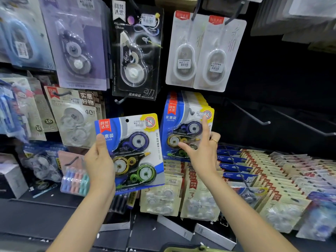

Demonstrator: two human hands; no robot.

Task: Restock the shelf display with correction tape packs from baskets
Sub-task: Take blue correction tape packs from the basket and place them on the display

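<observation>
My left hand grips a blue correction tape pack by its left edge, thumb on the front. The pack holds three tape dispensers, purple, yellow and green, and has a hang hole at its top. It is held in front of the shelf, left of a hanging stack of the same blue packs on a peg. My right hand rests on that hanging stack with fingers spread, the index finger pointing up onto the front pack's upper right.
Other correction tape packs hang above: purple, black, white. Two bare pegs stick out at the right. Rows of beige and blue packs lie below. A pastel pack hangs lower left.
</observation>
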